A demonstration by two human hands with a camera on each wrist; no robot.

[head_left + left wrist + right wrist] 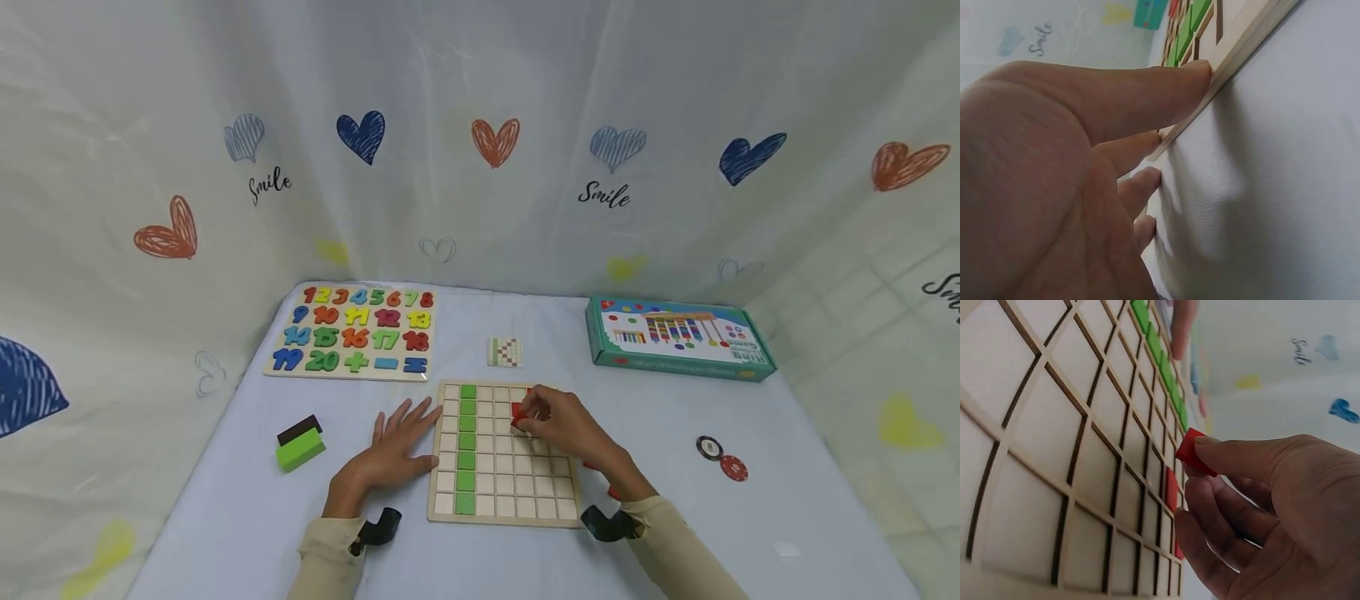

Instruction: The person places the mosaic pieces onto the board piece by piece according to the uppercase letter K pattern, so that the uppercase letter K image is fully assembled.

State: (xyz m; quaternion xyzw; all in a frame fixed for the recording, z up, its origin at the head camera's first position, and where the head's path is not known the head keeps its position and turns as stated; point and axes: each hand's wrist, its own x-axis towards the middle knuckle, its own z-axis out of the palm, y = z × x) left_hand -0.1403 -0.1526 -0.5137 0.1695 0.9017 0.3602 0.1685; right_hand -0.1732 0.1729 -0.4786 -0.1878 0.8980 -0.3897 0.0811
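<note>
Red tile (1189, 450) pinched in right hand (555, 417), over wooden board (504, 462) with 7 green tiles (466, 442). Left hand (393, 450) spread wide against board's left edge. Beyond: number puzzle (341, 375), card (504, 352), teal box (678, 365). Left, 2 blocks (301, 451); right, 2 chips (734, 467). Red pieces (613, 492) partly hidden by right arm.

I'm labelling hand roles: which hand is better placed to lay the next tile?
Probably the right hand: it pinches a red tile over the grid board, while the left hand only touches the board's edge.
</note>
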